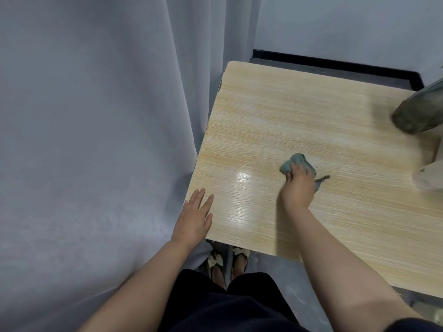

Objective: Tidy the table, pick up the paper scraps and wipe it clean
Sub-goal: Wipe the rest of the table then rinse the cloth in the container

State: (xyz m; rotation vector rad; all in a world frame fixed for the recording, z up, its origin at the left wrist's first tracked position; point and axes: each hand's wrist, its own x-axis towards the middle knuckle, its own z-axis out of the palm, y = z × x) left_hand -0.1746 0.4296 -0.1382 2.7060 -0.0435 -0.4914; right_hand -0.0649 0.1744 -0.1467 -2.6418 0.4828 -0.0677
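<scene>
A light wood-grain table (275, 116) fills the right half of the view. My right hand (298, 188) grips a bunched blue-green cloth (296, 161) and holds it down on the tabletop near the middle. My left hand (195, 215) lies flat with straight fingers on the table's near left corner. No paper scraps show on the visible tabletop.
A grey curtain (96, 140) hangs close along the table's left edge. At the right edge stand a dark rounded object (417, 113) and a white object (429, 178), both cut off by the frame. My feet in bow shoes (227, 262) show below the table's front edge.
</scene>
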